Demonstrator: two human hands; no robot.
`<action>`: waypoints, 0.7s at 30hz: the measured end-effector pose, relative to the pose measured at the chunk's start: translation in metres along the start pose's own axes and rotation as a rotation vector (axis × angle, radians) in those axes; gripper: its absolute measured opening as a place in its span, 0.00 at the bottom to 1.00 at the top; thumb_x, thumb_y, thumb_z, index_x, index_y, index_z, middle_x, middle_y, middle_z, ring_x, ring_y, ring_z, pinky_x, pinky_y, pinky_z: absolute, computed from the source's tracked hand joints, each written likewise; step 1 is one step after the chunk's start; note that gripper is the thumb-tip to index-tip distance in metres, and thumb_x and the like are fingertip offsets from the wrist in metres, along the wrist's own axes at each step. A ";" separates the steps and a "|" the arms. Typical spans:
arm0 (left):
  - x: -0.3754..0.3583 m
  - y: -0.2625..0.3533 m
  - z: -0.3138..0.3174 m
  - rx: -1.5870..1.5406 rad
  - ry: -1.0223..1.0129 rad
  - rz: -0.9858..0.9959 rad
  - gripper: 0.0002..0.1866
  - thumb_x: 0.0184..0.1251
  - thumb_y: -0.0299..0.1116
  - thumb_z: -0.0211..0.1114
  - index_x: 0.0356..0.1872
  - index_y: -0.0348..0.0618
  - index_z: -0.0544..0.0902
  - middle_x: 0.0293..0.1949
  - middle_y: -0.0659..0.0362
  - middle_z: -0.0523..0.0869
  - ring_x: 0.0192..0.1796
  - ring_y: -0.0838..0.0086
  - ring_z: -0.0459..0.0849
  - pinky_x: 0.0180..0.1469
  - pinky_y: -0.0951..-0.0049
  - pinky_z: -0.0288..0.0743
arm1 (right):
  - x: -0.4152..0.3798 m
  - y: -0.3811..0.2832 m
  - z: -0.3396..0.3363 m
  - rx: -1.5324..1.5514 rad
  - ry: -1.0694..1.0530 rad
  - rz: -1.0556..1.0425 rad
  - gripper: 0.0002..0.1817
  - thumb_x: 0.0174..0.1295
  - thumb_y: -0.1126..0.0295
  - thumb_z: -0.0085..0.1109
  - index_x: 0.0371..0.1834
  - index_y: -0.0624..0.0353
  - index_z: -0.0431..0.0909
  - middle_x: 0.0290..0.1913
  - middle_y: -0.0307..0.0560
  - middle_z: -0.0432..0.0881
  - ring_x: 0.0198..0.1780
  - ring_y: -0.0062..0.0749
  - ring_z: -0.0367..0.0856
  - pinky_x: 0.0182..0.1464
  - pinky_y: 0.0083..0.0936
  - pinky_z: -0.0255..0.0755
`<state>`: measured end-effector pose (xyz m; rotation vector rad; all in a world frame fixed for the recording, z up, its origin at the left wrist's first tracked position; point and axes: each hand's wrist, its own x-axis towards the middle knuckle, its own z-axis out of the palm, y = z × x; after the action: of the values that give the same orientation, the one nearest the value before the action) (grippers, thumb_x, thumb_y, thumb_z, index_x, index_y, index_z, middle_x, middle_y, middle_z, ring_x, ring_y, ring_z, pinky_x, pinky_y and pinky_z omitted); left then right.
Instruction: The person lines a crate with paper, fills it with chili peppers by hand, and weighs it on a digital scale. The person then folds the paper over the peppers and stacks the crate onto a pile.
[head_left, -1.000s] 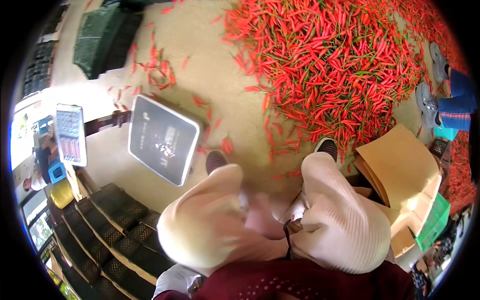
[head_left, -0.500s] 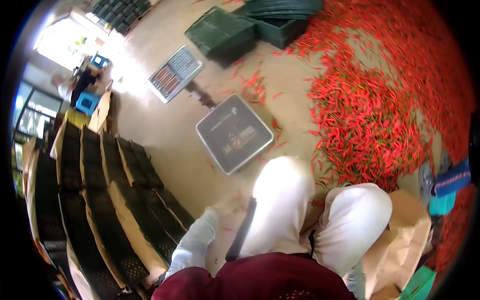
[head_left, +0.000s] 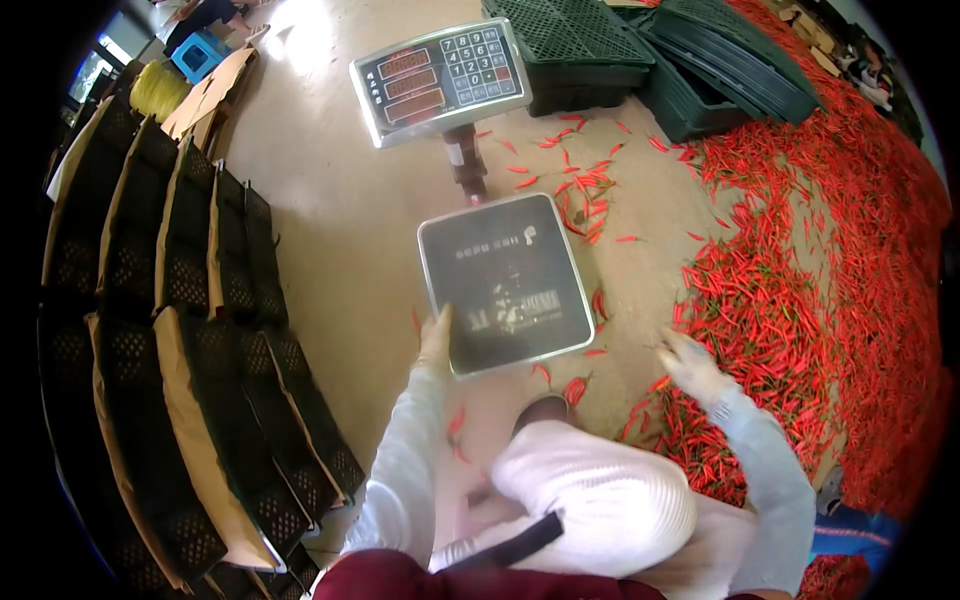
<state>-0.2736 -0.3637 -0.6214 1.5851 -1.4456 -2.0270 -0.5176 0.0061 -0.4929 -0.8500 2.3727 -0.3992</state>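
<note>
My left hand [head_left: 434, 342] reaches forward at the near left edge of the dark platform [head_left: 500, 270] of a floor scale, its fingers stretched along the metal rim. It looks as if it touches the rim; its underside is hidden. Extended over the floor, my right hand [head_left: 692, 368] has its fingers apart, beside a heap of red chili peppers [head_left: 770, 320]. No pepper shows between those fingers. The scale's display and keypad [head_left: 440, 80] stand on a short post behind the platform.
Black perforated crates [head_left: 190, 420] with brown paper liners stand in rows at left. Green plastic crates [head_left: 580, 60] are behind the scale. Loose chilies [head_left: 590, 200] lie about the platform. A blue stool [head_left: 200, 57] and a seated person [head_left: 195, 15] are at far left.
Both my hands have come into view, the left to the scale's edge, the right out beside the chilies. The camera view has turned, and the scale looks nearer and more upright.
</note>
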 end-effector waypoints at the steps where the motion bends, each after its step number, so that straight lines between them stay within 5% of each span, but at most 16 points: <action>1: -0.036 0.034 0.008 -0.058 -0.004 -0.038 0.31 0.68 0.49 0.62 0.62 0.34 0.73 0.54 0.53 0.81 0.53 0.68 0.78 0.56 0.67 0.70 | 0.033 -0.015 0.023 0.029 0.047 0.075 0.34 0.66 0.49 0.53 0.67 0.64 0.66 0.63 0.71 0.71 0.65 0.60 0.69 0.67 0.40 0.63; 5: -0.010 -0.002 0.002 -0.053 0.097 0.118 0.26 0.66 0.47 0.64 0.55 0.35 0.78 0.42 0.56 0.84 0.42 0.71 0.79 0.46 0.70 0.73 | 0.110 -0.041 0.109 0.641 0.071 0.131 0.39 0.64 0.47 0.55 0.67 0.68 0.64 0.63 0.71 0.71 0.66 0.59 0.69 0.66 0.38 0.63; 10: -0.028 0.008 0.007 -0.154 0.137 0.106 0.26 0.66 0.45 0.65 0.57 0.34 0.77 0.42 0.59 0.82 0.42 0.72 0.77 0.48 0.71 0.72 | 0.101 -0.073 0.096 0.712 0.102 0.202 0.37 0.62 0.50 0.57 0.65 0.69 0.66 0.61 0.69 0.73 0.64 0.56 0.71 0.64 0.36 0.65; 12: -0.018 0.001 -0.001 -0.198 0.128 0.186 0.22 0.64 0.46 0.67 0.50 0.39 0.81 0.41 0.59 0.85 0.39 0.73 0.81 0.44 0.70 0.77 | 0.102 -0.076 0.096 0.725 0.000 0.197 0.43 0.63 0.49 0.59 0.69 0.75 0.58 0.66 0.67 0.68 0.69 0.48 0.64 0.69 0.30 0.57; 13: -0.017 0.006 -0.004 -0.185 0.108 0.183 0.22 0.64 0.47 0.67 0.50 0.39 0.81 0.40 0.59 0.85 0.39 0.73 0.81 0.44 0.70 0.77 | 0.095 -0.089 0.080 0.716 -0.027 0.170 0.41 0.63 0.50 0.58 0.69 0.74 0.59 0.66 0.68 0.68 0.69 0.49 0.65 0.69 0.31 0.58; 14: -0.021 0.017 -0.006 -0.173 0.090 0.180 0.22 0.64 0.47 0.67 0.49 0.39 0.81 0.40 0.59 0.85 0.39 0.73 0.81 0.44 0.70 0.77 | 0.104 -0.089 0.109 0.678 0.221 0.042 0.27 0.65 0.57 0.57 0.58 0.68 0.68 0.53 0.66 0.76 0.56 0.53 0.74 0.59 0.38 0.66; 21: -0.004 0.046 -0.037 -0.091 0.101 0.109 0.18 0.64 0.46 0.67 0.44 0.41 0.83 0.38 0.60 0.86 0.38 0.73 0.82 0.45 0.70 0.78 | 0.116 -0.115 0.125 1.041 -0.033 0.215 0.33 0.71 0.51 0.50 0.72 0.58 0.58 0.69 0.54 0.65 0.68 0.41 0.63 0.70 0.29 0.55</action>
<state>-0.2594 -0.4055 -0.5820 1.5147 -1.3530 -1.8957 -0.4587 -0.1668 -0.5882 -0.1040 1.7913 -1.3322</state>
